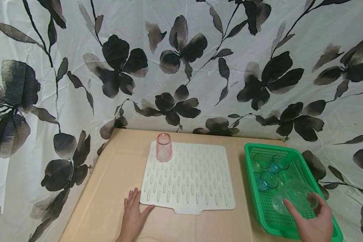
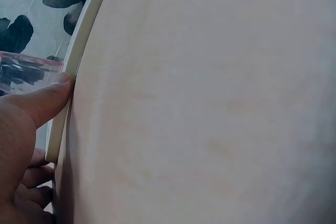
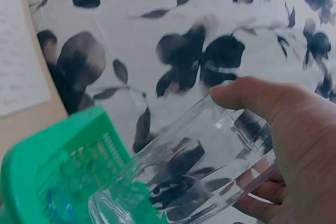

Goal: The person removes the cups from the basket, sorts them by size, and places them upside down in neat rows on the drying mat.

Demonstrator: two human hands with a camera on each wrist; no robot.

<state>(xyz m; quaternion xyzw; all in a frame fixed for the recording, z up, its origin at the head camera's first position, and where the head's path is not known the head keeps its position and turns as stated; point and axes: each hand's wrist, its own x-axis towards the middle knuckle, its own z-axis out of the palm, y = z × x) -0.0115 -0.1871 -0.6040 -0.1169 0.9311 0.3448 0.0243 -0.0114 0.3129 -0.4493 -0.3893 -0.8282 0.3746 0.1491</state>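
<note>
Carefully, we keep the clear glass (image 3: 178, 166), gripped between thumb and fingers of our right hand (image 1: 317, 218) over the green basket (image 1: 272, 222), off its rim; our left hand (image 1: 133, 213) rests spread at the mat (image 1: 193, 178). We count one mat, one upturned-looking pink glass (image 1: 164, 148) on it, one basket, and (overlaps blur this) about four glasses (image 1: 269, 178) inside.

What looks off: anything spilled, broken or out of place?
Nothing stands out. No spill or breakage shows: the pink glass stands on the white mat, blue glasses sit in the green basket, and the right hand holds a tilted clear glass.
</note>
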